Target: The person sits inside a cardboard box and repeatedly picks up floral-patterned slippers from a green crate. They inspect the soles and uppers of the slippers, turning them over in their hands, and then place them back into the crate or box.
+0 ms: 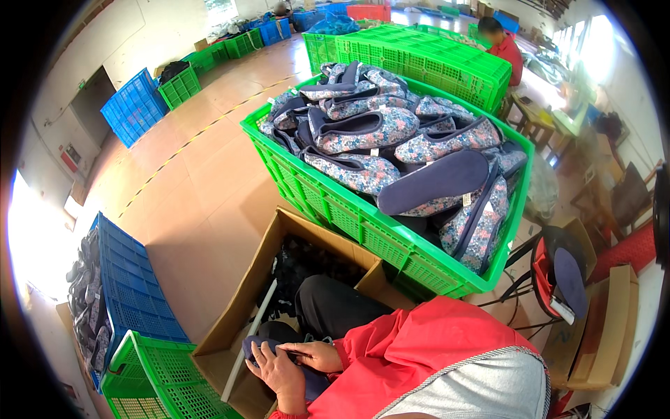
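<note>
Both my hands meet low in the picture over my lap, above an open cardboard box [244, 300]. My left hand [276, 370] grips a dark navy slipper [257, 343] from below. My right hand [315, 355], coming out of a red sleeve, rests on the same slipper with its fingers bent on it. A thin white stick [250, 340] leans in the box just left of my hands. Dark items lie deeper in the box. In front of me stands a big green crate [363, 223] heaped with floral slippers [363, 129] with navy linings.
A blue crate [132, 293] with shoes behind it and a green crate [160, 373] sit at my left. More green and blue crates stand across the brown floor. A person in red sits at the far right by tables. A red chair with a navy sole is at my right.
</note>
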